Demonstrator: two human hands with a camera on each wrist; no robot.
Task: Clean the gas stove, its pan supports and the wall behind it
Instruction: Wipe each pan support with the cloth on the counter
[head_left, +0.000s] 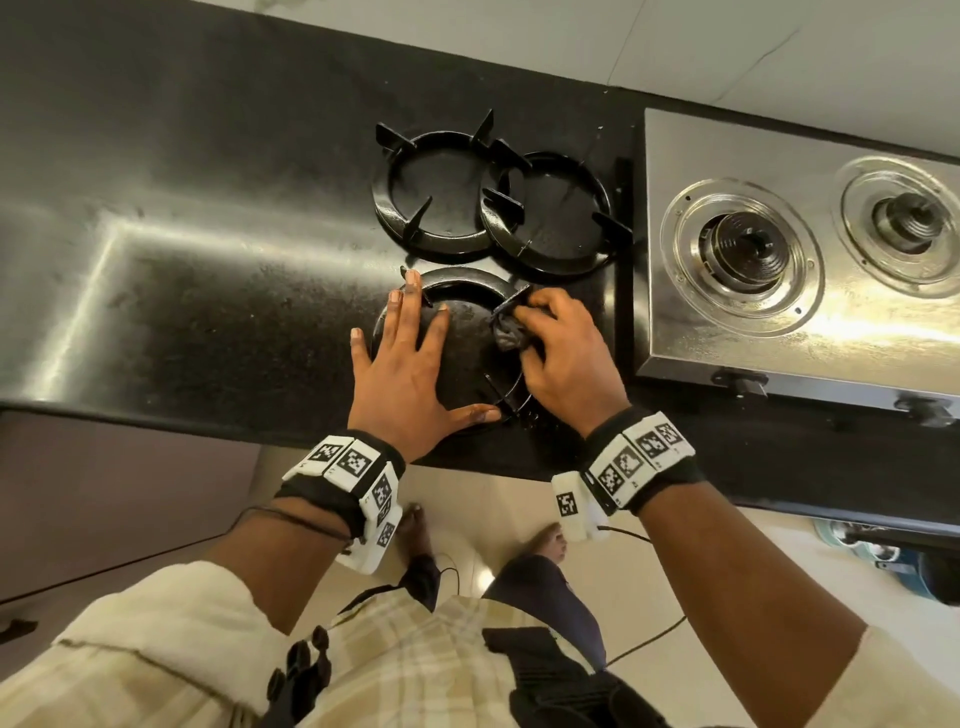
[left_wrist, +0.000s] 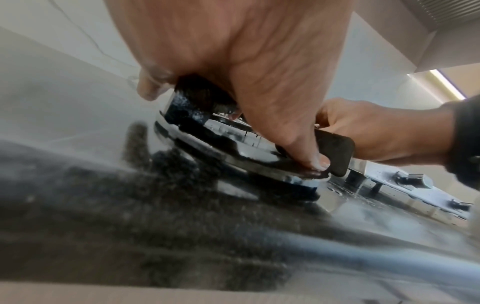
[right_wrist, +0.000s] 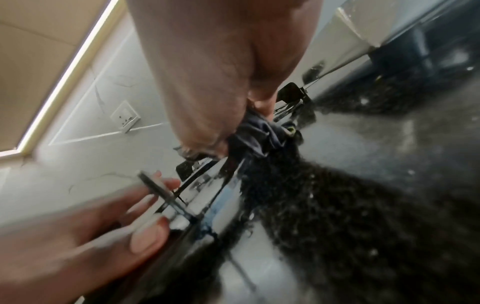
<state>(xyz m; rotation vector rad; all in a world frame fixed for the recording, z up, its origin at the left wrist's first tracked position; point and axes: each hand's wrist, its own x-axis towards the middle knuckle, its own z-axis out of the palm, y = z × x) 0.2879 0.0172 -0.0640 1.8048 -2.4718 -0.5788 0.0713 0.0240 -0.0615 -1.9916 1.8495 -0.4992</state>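
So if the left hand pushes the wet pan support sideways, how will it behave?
The pan support looks like rigid black metal, so it probably stays stiff. Its glossy wet ring on the polished counter may slide easily. Lying flat, it seems unlikely to tip.

Black wristbands (head_left: 358, 483), white coded tags

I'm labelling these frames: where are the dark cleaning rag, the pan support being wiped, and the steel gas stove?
Dark crumpled cleaning rag (head_left: 510, 335): head view, bunched middle below the right hand's fingers.
Black round pan support being wiped (head_left: 457, 278): head view, far rim.
Stainless steel gas stove (head_left: 675, 145): head view, bare top near its far-left corner.
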